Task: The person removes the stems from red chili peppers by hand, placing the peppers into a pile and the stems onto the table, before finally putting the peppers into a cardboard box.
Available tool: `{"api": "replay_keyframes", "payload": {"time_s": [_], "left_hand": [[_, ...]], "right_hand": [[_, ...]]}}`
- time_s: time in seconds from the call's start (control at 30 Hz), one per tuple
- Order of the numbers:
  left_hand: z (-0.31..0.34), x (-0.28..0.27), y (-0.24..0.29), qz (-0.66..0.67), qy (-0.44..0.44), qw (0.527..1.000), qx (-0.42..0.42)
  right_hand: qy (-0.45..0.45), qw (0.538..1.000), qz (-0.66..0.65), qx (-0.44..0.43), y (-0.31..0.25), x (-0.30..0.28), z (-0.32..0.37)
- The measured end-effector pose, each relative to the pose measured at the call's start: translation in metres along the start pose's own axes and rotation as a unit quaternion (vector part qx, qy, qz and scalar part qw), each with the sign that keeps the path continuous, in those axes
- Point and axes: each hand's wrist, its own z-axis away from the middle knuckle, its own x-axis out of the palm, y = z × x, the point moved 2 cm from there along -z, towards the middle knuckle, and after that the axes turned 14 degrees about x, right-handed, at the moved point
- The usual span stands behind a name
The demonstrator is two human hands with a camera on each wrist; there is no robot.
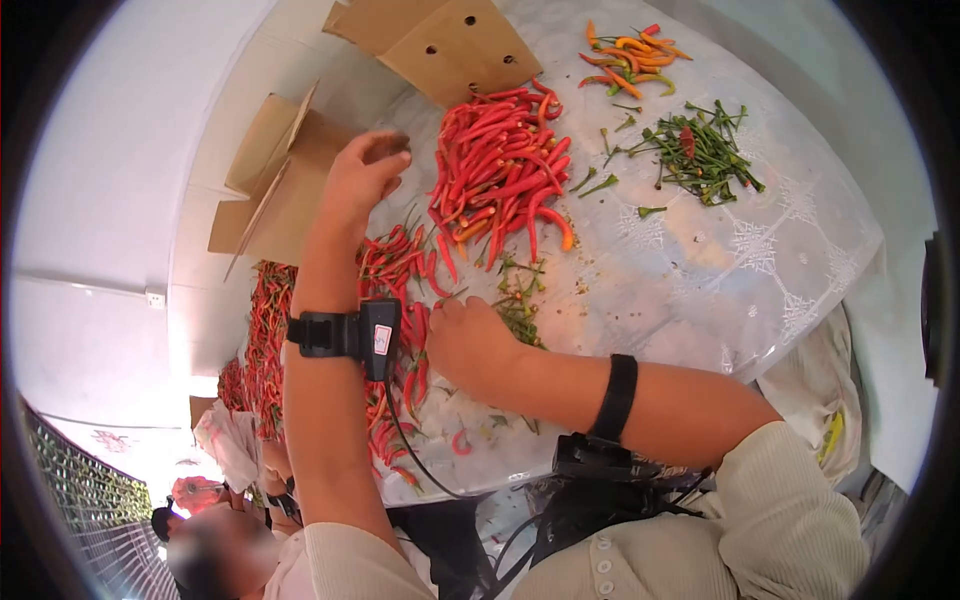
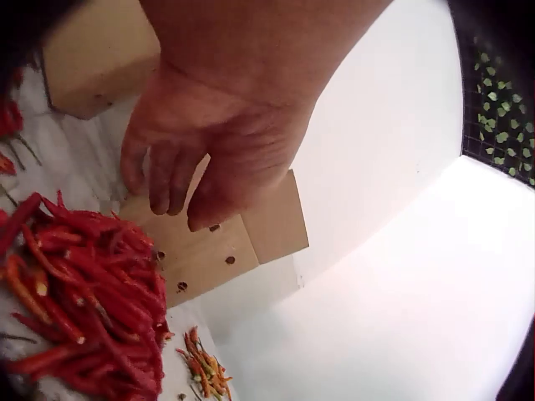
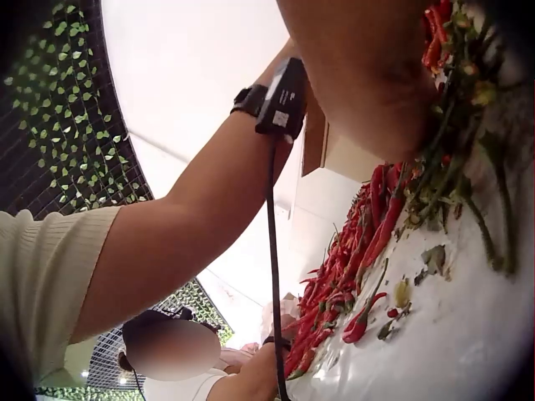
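Note:
My left hand [image 1: 370, 172] [image 2: 209, 150] is in the air left of a heap of red peppers [image 1: 500, 165] [image 2: 92, 292], its fingers loosely bent with nothing between them. Low over the table, my right hand [image 1: 472, 345] [image 3: 376, 109] is between looser red peppers with stems [image 1: 390, 260] [image 3: 334, 267] and a small pile of green stems [image 1: 520, 300] [image 3: 456, 142]. Its fingertips are hidden in the head and right wrist views, so whether it holds a pepper cannot be told.
An upright cardboard box [image 1: 465, 50] [image 2: 201, 259] stands behind the heap, another open box [image 1: 300, 185] to its left. Orange peppers [image 1: 635, 62] and green stems [image 1: 705, 155] lie at the right. Another person [image 1: 225, 550] [image 3: 180, 359] is at the table's far left.

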Motion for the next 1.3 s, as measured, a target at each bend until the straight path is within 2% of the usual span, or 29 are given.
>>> {"api": "replay_keyframes", "payload": {"time_s": [0.07, 0.17, 0.27, 0.3, 0.6, 0.7, 0.8, 0.9, 1.0, 1.1, 1.17, 1.2, 1.3], "left_hand": [[0.010, -0.014, -0.028, -0.082, -0.016, 0.996, -0.035], [0.032, -0.005, -0.056, -0.163, -0.035, 0.986, -0.015], [0.046, 0.007, -0.075, -0.263, -0.079, 0.960, 0.050], [0.048, 0.010, -0.074, -0.292, -0.101, 0.950, 0.047], [0.069, -0.008, -0.105, -0.167, -0.118, 0.979, -0.017], [0.079, -0.018, -0.099, -0.297, -0.172, 0.939, 0.010], [0.086, -0.027, -0.086, -0.453, -0.218, 0.860, -0.085], [0.079, -0.045, -0.096, -0.526, -0.240, 0.810, -0.097], [0.068, -0.048, -0.091, -0.515, -0.097, 0.848, -0.080], [0.053, -0.036, -0.090, -0.482, -0.030, 0.874, 0.053], [0.040, -0.028, -0.110, -0.431, -0.003, 0.894, 0.121], [0.036, -0.023, -0.109, -0.404, 0.009, 0.902, 0.155], [0.029, -0.018, -0.112, -0.376, -0.092, 0.919, 0.070]], "right_hand": [[-0.022, 1.000, -0.001, -0.011, 0.001, -0.005, 0.001], [-0.017, 1.000, -0.016, -0.014, 0.001, -0.006, 0.002], [0.001, 0.999, -0.032, -0.039, 0.003, -0.003, 0.002], [0.002, 0.999, -0.023, -0.041, 0.003, -0.002, 0.001], [0.031, 0.998, -0.022, -0.052, 0.006, 0.004, 0.000], [0.033, 0.998, -0.031, -0.051, 0.006, 0.004, 0.000], [0.023, 0.998, -0.040, -0.042, 0.004, 0.010, -0.001], [0.017, 0.998, -0.041, -0.043, 0.002, 0.010, 0.000], [-0.009, 0.997, -0.050, -0.054, -0.004, 0.004, 0.005], [-0.012, 0.996, -0.065, -0.065, -0.008, 0.002, 0.007], [-0.008, 0.996, -0.061, -0.063, -0.007, 0.001, 0.006], [-0.010, 0.996, -0.063, -0.065, -0.005, -0.001, 0.005], [-0.021, 0.996, -0.064, -0.062, -0.002, -0.001, 0.002]]}}
